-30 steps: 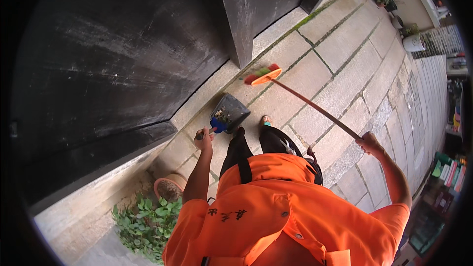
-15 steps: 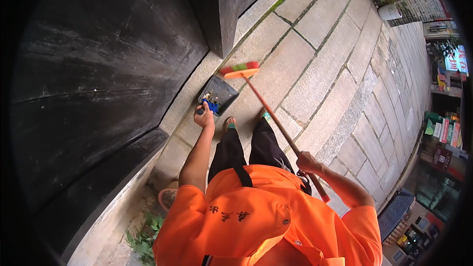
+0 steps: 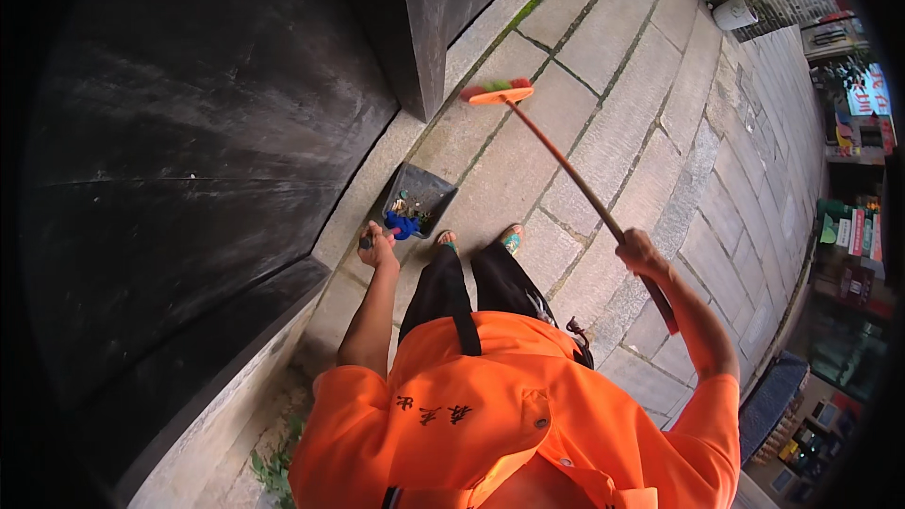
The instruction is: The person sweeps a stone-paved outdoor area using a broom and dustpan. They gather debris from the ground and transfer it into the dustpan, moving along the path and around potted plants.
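My right hand (image 3: 638, 253) is closed round the red-brown shaft of a broom (image 3: 566, 165). Its orange head, with red and green bristles, is out ahead over the paving, beyond the dustpan. My left hand (image 3: 379, 247) grips the handle of a dark dustpan (image 3: 440, 190) near the foot of the wall. Small debris (image 3: 407, 205) lies in the pan, and a blue bundle (image 3: 403, 226) sits at the handle end close to my fingers. Whether the broom head touches the ground I cannot tell.
A dark wall (image 3: 217, 151) rises close on my left, with a projecting post (image 3: 415, 47) ahead. Stone paving (image 3: 613, 75) stretches forward and right. Shop goods (image 3: 858, 231) line the right edge, a white bucket (image 3: 734, 14) stands far right, and green leaves (image 3: 275, 471) grow at lower left.
The broom head has moved right and farther forward, away from the dustpan. My right hand has shifted right and forward; my left hand and the pan have moved only slightly.
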`<state>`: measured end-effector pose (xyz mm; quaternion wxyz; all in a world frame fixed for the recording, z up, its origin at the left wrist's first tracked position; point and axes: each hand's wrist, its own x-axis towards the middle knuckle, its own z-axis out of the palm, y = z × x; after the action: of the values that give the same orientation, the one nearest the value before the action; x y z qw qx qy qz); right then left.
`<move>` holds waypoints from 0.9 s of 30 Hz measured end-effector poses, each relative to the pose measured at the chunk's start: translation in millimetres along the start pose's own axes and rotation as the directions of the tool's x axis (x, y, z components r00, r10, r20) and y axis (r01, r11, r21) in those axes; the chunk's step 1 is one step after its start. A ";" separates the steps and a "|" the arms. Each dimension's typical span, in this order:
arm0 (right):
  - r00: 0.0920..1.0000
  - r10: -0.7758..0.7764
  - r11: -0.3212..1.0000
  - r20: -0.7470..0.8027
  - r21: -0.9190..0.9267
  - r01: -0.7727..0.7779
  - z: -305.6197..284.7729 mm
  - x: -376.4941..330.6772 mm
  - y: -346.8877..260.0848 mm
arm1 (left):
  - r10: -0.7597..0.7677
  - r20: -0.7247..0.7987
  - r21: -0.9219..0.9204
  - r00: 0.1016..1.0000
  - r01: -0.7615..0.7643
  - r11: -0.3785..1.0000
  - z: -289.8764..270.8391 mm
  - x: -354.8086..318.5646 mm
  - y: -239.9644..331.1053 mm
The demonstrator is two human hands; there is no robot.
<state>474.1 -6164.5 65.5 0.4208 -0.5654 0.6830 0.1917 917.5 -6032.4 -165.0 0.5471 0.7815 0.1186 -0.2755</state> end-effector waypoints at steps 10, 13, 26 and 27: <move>0.976 -0.216 0.901 0.002 -0.384 0.200 87.6 74.6 -51.7 | -0.122 -0.163 -0.092 0.979 0.108 0.990 -28.3 -1.5 -14.2; 0.936 -0.203 0.864 0.289 -0.398 0.310 92.5 -3.4 -45.6 | -0.111 -0.119 -0.063 0.987 0.104 0.993 -27.7 -8.1 -12.4; 0.991 -0.032 0.999 0.132 0.008 0.031 30.4 -51.2 19.5 | -0.001 0.098 0.195 0.995 -0.018 0.981 -66.1 9.3 -23.0; 0.989 -0.072 0.995 0.127 0.072 0.064 31.5 -39.9 15.2 | 0.008 0.104 0.204 0.995 -0.029 0.979 -67.0 7.3 -22.2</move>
<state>471.4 -6112.5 75.7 0.4896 -0.5601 0.6406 0.1903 932.8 -5963.3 -169.9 0.4717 0.8195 0.0538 -0.3210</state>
